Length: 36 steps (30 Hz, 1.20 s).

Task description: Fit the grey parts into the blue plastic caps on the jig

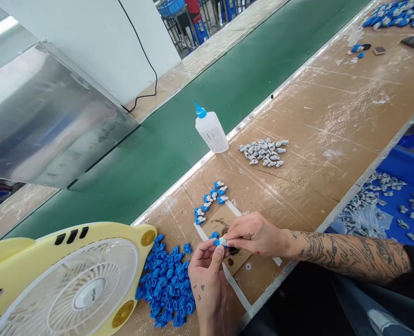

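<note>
My left hand (207, 270) pinches a small blue plastic piece (216, 242) between thumb and fingers. Against it sits a small light-grey piece (223, 241), which my right hand (256, 233) grips with its fingertips. The two parts touch; how deeply they fit is hidden by my fingers. Under my hands lies a stained cardboard square (216, 219) edged with white tape. Beyond it runs a curved row of joined blue-and-grey pieces (207, 205). Left of my left hand is a heap of loose blue pieces (170, 284).
A white squeeze bottle with a blue tip (212, 133) stands by the green belt (165, 144). Grey pieces (263, 151) lie piled on the brown table. A yellow fan (88, 289) fills the lower left. On the right, a blue bin (406, 177) holds more grey pieces.
</note>
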Tool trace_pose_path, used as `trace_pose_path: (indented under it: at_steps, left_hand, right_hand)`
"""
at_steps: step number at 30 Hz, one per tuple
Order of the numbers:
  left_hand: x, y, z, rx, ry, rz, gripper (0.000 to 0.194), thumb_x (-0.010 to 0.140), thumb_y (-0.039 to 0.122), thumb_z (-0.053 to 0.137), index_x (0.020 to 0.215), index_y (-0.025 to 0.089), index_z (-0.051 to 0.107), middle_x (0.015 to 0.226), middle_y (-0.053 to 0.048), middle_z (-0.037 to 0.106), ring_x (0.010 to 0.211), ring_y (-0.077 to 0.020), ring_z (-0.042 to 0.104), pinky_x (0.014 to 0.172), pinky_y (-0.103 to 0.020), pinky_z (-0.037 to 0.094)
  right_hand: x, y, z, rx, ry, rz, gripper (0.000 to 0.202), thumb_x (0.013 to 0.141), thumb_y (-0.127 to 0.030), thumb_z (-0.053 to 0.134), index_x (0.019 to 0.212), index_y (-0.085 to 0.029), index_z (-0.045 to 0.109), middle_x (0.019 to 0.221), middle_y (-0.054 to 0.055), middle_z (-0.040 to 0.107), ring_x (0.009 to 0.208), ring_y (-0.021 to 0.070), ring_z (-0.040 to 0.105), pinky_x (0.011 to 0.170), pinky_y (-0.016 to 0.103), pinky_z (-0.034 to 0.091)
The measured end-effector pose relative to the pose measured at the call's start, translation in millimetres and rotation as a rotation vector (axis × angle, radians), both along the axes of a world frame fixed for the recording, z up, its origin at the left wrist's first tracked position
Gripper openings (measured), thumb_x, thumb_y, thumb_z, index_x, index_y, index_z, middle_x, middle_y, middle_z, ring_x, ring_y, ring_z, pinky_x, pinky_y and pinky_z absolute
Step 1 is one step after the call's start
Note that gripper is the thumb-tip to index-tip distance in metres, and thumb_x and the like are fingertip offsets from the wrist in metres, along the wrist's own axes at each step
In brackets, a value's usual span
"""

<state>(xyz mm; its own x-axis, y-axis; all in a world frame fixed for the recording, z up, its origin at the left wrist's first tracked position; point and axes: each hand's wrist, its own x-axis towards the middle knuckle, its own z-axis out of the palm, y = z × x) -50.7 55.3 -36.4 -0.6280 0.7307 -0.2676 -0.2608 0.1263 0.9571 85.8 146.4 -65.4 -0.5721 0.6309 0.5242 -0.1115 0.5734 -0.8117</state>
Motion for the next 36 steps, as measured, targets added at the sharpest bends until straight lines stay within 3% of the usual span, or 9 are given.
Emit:
trace_pose_path:
  at_steps: [5,9,12,15,18,22,26,30,36]
  left_hand:
    - [-5,7,3.0,-0.06,0.08,-0.083,0.044,0.046,0.045,0.094,0.071,0.016,0.073,0.063,-0.005,0.072,0.056,-0.0158,0.067,0.054,-0.024,0.057]
    - [-34,20,6.9,-0.109,0.298,-0.193,0.045,0.052,0.046,0.089,0.084,0.016,0.076,0.074,-0.007,0.077,0.067,-0.0215,0.073,0.061,-0.03,0.06]
    - [-75,29,5.4,-0.191,0.575,-0.179,0.036,0.057,0.041,0.082,0.087,0.021,0.078,0.082,-0.007,0.079,0.078,-0.0263,0.075,0.069,-0.034,0.061]
    - [-106,37,0.1,-0.345,0.77,-0.23,0.022,0.057,0.038,0.073,0.074,0.025,0.077,0.067,-0.005,0.077,0.067,-0.0288,0.074,0.061,-0.036,0.058]
    - [-108,47,-8.3,-0.384,0.802,-0.262,0.02,0.06,0.036,0.067,0.073,0.024,0.076,0.059,-0.005,0.073,0.06,-0.0284,0.073,0.061,-0.037,0.057]
    - [-95,56,-13.8,-0.348,0.816,-0.231,0.03,0.065,0.034,0.065,0.09,0.022,0.076,0.075,-0.007,0.078,0.065,-0.0258,0.074,0.067,-0.037,0.058]
    - [-100,29,0.3,-0.324,0.973,-0.184,0.034,0.073,0.038,0.059,0.099,0.022,0.075,0.091,-0.01,0.078,0.08,-0.0284,0.073,0.08,-0.042,0.057]
    - [-111,-4,14.5,-0.361,1.259,-0.395,0.029,0.078,0.038,0.053,0.09,0.025,0.076,0.094,-0.01,0.076,0.084,-0.0301,0.072,0.078,-0.042,0.056]
    - [-104,2,7.0,-0.392,1.268,-0.487,0.024,0.076,0.028,0.054,0.084,0.026,0.076,0.08,-0.007,0.074,0.076,-0.0271,0.07,0.071,-0.037,0.055]
  right_hand:
    - [2,12,4.8,-0.052,-0.064,0.105,0.016,0.093,-0.024,0.067,0.098,-0.014,0.079,0.085,0.008,0.078,0.075,0.0148,0.072,0.07,0.021,0.055]
    - [14,39,16.1,0.109,-0.208,0.148,0.02,0.092,-0.026,0.07,0.107,-0.015,0.077,0.095,0.008,0.077,0.085,0.0153,0.07,0.078,0.023,0.054]
    - [36,70,26.3,0.271,-0.423,-0.02,0.017,0.093,-0.024,0.066,0.104,-0.015,0.076,0.097,0.009,0.075,0.088,0.0173,0.067,0.081,0.027,0.051]
    - [59,104,35.9,0.406,-0.761,-0.289,0.016,0.094,-0.018,0.06,0.091,-0.015,0.076,0.089,0.01,0.071,0.082,0.0195,0.063,0.074,0.029,0.047]
    - [67,132,40.5,0.493,-1.024,-0.357,0.019,0.094,-0.015,0.055,0.09,-0.012,0.074,0.095,0.015,0.069,0.088,0.0231,0.063,0.075,0.031,0.044]
    - [58,147,38.7,0.531,-1.181,-0.227,0.021,0.089,-0.004,0.052,0.085,-0.008,0.072,0.092,0.018,0.069,0.083,0.0239,0.064,0.072,0.032,0.043]
    - [56,149,32.6,0.547,-1.152,-0.171,0.022,0.085,-0.001,0.051,0.081,-0.009,0.071,0.086,0.017,0.069,0.081,0.0241,0.064,0.072,0.032,0.043]
    - [64,145,24.4,0.459,-0.895,-0.158,0.02,0.086,-0.01,0.053,0.088,-0.015,0.072,0.088,0.011,0.071,0.082,0.0221,0.064,0.075,0.032,0.046]
    - [57,96,18.1,-0.14,-0.449,0.085,0.018,0.084,-0.023,0.06,0.092,-0.017,0.076,0.097,0.007,0.074,0.083,0.0174,0.067,0.072,0.027,0.052]
